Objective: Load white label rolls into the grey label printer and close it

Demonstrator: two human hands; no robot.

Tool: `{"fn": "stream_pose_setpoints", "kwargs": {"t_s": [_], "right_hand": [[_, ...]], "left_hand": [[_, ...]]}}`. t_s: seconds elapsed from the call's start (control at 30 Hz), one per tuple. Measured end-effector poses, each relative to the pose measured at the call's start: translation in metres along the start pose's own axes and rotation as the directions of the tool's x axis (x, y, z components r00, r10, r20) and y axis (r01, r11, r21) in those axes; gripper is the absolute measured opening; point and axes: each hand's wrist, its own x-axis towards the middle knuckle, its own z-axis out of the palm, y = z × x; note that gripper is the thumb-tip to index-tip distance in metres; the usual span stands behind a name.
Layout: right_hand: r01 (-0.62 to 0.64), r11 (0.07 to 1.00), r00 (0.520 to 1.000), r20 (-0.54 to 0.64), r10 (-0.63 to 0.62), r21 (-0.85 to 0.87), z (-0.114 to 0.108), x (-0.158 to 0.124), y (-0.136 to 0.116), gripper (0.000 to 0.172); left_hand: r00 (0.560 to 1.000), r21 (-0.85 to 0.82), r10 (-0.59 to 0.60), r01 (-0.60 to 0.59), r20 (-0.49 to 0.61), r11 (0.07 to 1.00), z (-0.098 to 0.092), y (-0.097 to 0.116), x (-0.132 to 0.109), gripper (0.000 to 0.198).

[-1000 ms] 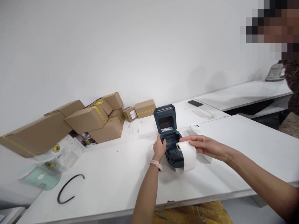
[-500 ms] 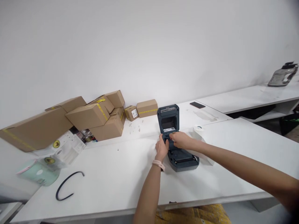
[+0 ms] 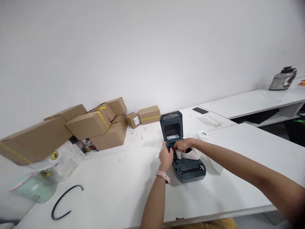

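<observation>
A dark label printer [image 3: 189,168] stands on the white table with its lid [image 3: 172,125] raised. My left hand [image 3: 166,156], a pink band on its wrist, grips the printer's left side, the thumb at the inner edge. Over the opening is my right hand [image 3: 183,144], its fingers bent down inside; the fingertips are partly hidden. Below this hand, curled white paper [image 3: 194,155] with a dark hollow lies across the printer's bay. Beyond my right forearm is a white paper roll [image 3: 203,135], and a white paper strip [image 3: 215,165] lies right of the printer.
Several cardboard boxes [image 3: 89,124] are piled against the wall at left. Near them lie a clear avocado-print bag [image 3: 69,160], a mint-green pouch [image 3: 38,189] and a black curved band [image 3: 59,202]. A phone [image 3: 200,110] and a large jug [image 3: 282,79] are farther right.
Curled white paper now shows beneath my right hand over the printer's bay. The right hand has shifted slightly; my left hand keeps its hold. The camera view has tilted a little.
</observation>
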Motion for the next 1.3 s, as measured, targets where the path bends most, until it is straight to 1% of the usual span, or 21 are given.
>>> {"fn": "stream_pose_setpoints", "kwargs": {"t_s": [0.1, 0.13, 0.17, 0.23, 0.3, 0.37, 0.43, 0.63, 0.7, 0.77, 0.83, 0.93, 1.0, 1.07, 1.2, 1.23, 1.3], "right_hand": [[-0.002, 0.999, 0.992, 0.129, -0.003, 0.035, -0.003, 0.001, 0.005, 0.028], [-0.001, 0.999, 0.989, 0.147, -0.006, 0.044, -0.003, 0.002, 0.006, 0.027], [0.002, 0.999, 0.988, 0.152, -0.010, 0.051, -0.002, 0.003, 0.007, 0.029], [0.009, 0.998, 0.991, 0.134, -0.017, 0.059, 0.002, 0.004, 0.009, 0.038], [0.016, 0.998, 0.995, 0.102, -0.022, 0.055, 0.006, 0.006, 0.010, 0.044], [0.019, 0.999, 0.997, 0.067, -0.022, 0.037, 0.008, 0.008, 0.010, 0.043], [0.019, 1.000, 0.999, 0.039, -0.019, 0.003, 0.008, 0.010, 0.010, 0.038], [0.015, 0.983, 1.000, -0.021, -0.020, -0.183, 0.006, 0.017, 0.002, 0.036], [0.022, 0.975, 1.000, 0.001, -0.023, -0.221, 0.010, 0.018, 0.000, 0.032], [0.037, 0.972, 0.999, 0.040, -0.029, -0.230, 0.014, 0.019, 0.002, 0.033], [0.062, 0.974, 0.995, 0.086, -0.045, -0.217, 0.017, 0.019, 0.006, 0.032], [0.120, 0.976, 0.982, 0.165, -0.089, -0.182, 0.017, 0.018, 0.017, 0.024], [0.143, 0.975, 0.975, 0.194, -0.109, -0.170, 0.017, 0.019, 0.023, 0.020], [0.138, 0.975, 0.979, 0.174, -0.108, -0.174, 0.018, 0.020, 0.027, 0.023], [0.087, 0.979, 0.996, 0.049, -0.079, -0.186, 0.026, 0.023, 0.029, 0.043], [0.077, 0.980, 0.997, 0.026, -0.073, -0.184, 0.028, 0.024, 0.029, 0.045], [0.068, 0.982, 0.998, 0.004, -0.069, -0.178, 0.032, 0.025, 0.031, 0.043]], "left_hand": [[1.000, -0.002, 0.000, 0.000, 0.004, 1.000, 0.001, -0.001, 0.000, 0.052], [1.000, -0.002, -0.001, 0.001, 0.002, 1.000, 0.002, -0.002, 0.001, 0.052], [1.000, -0.001, -0.003, 0.003, -0.001, 1.000, 0.003, -0.003, 0.001, 0.052], [1.000, -0.001, -0.005, 0.005, -0.014, 1.000, 0.004, -0.005, 0.002, 0.052], [1.000, -0.004, -0.006, 0.006, -0.025, 1.000, 0.006, -0.006, 0.002, 0.053], [1.000, -0.009, -0.007, 0.006, -0.023, 1.000, 0.006, -0.007, 0.003, 0.053], [1.000, -0.013, -0.004, 0.004, -0.017, 1.000, 0.006, -0.007, 0.004, 0.053], [1.000, -0.030, 0.004, -0.005, -0.013, 1.000, 0.004, -0.007, 0.004, 0.053], [1.000, -0.033, 0.004, -0.005, -0.017, 0.999, 0.004, -0.007, 0.003, 0.053], [1.000, -0.036, 0.002, -0.002, -0.022, 0.999, 0.003, -0.006, 0.003, 0.053], [1.000, -0.040, 0.000, -0.001, -0.024, 0.999, 0.003, -0.005, 0.003, 0.052], [1.000, -0.043, -0.004, 0.003, -0.025, 0.999, 0.003, -0.004, 0.003, 0.052], [1.000, -0.047, -0.007, 0.005, -0.024, 0.999, 0.003, -0.005, 0.003, 0.052], [1.000, -0.057, -0.004, 0.002, -0.024, 0.998, 0.004, -0.005, 0.004, 0.051], [0.999, -0.073, -0.018, 0.016, -0.037, 0.997, 0.006, -0.007, 0.005, 0.051], [0.999, -0.072, -0.029, 0.026, -0.042, 0.997, 0.007, -0.007, 0.005, 0.051], [0.997, -0.060, -0.054, 0.051, -0.050, 0.997, 0.007, -0.005, 0.004, 0.050]]}}
